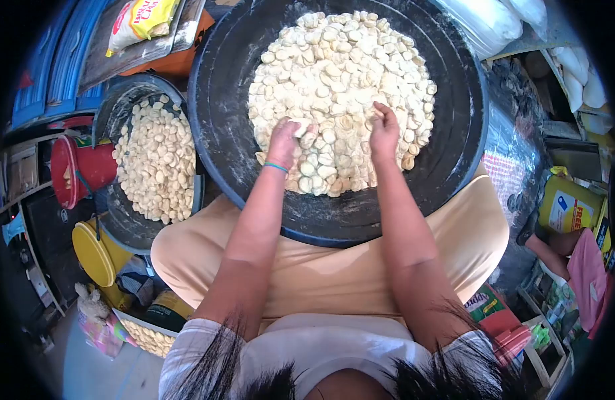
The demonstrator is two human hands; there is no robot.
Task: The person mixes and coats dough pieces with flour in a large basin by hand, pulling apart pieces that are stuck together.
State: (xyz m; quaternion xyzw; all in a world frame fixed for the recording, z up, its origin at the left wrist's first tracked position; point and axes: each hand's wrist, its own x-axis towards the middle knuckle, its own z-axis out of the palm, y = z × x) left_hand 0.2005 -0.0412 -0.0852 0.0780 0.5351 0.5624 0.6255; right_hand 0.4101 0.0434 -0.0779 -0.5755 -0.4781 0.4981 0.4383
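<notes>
A wide black tub (217, 127) rests at my lap, holding a broad heap of pale, flour-dusted rounded pieces (334, 80) that look like small dough pieces. My left hand (282, 143), with a teal band at the wrist, is at the heap's near left side. Its fingers are closed around a whitish piece (299, 127). Over the right part of the heap is my right hand (385, 133), fingers loosely bent and somewhat apart, with nothing visible in them. Between the hands, several pieces show more distinctly, with less flour over them.
Left of the tub stands a smaller dark basin (131, 223) of similar pieces, beside a red bucket (84, 170) and a yellow bucket (97, 257). A yellow-and-white packet (144, 23) lies on a tray above. Another person's leg (551, 257) shows at right.
</notes>
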